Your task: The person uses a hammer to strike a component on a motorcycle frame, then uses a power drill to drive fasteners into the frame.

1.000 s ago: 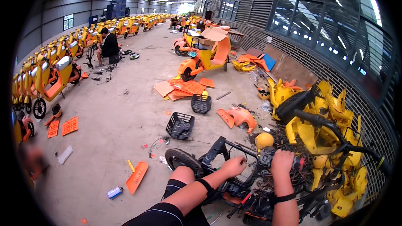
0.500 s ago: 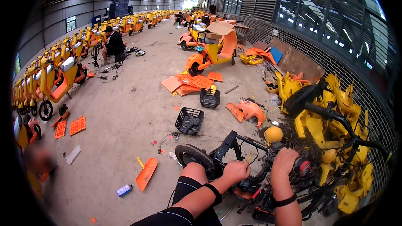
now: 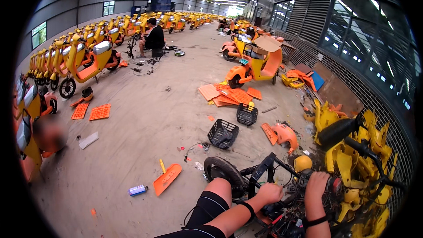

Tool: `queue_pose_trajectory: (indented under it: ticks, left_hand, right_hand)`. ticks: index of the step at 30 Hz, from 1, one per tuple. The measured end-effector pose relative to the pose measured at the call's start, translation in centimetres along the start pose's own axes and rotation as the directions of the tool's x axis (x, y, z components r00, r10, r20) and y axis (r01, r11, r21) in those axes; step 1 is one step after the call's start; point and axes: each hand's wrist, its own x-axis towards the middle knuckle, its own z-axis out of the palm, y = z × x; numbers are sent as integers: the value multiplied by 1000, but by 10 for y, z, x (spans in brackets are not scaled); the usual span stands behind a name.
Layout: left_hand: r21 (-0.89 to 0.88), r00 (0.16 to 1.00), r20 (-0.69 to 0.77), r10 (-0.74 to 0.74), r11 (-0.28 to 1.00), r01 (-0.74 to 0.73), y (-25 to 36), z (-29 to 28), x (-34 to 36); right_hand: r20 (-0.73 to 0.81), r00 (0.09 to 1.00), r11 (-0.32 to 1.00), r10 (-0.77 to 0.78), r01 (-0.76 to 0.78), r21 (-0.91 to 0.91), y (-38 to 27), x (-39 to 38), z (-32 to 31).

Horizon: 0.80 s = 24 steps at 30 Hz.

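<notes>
A stripped black scooter frame lies low in front of me, its rear wheel beside my knee and its handlebar reaching to the right. My left hand is closed over the frame's middle; what its fingers hold, if anything, is hidden. My right hand is wrapped round a black and red power tool, held over the frame's cables. The tool's tip cannot be made out. A round yellow part lies just beyond the right hand.
Yellow body panels are heaped against the brick wall at right. Two black baskets, an orange panel and a blue-white can lie on the floor. Ahead stands an orange-yellow scooter. A person sits at left near scooter rows.
My view has turned left, so the surroundings sit farther right in the picture. Both hands stay at the frame, the left closed and the right on the power tool.
</notes>
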Motion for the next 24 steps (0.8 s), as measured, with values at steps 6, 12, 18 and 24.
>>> queue_pose_trajectory:
  ticks: [6, 12, 18, 24]
  left_hand:
    - [33, 995, 94, -39, 999, 36, -4, -4, 1]
    - [83, 918, 371, -143, 989, 120, 4, -19, 13]
    - [176, 741, 627, -242, 970, 167, 10, -29, 26]
    - [166, 717, 651, -249, 968, 185, 9, -28, 23]
  right_hand:
    - [86, 994, 994, 73, -80, 78, 4, -3, -9]
    - [240, 957, 983, 165, -179, 40, 27, -1, 34]
    - [196, 952, 972, 235, -233, -34, 8, -31, 8]
    - [175, 952, 968, 250, -245, -52, -7, -33, -3]
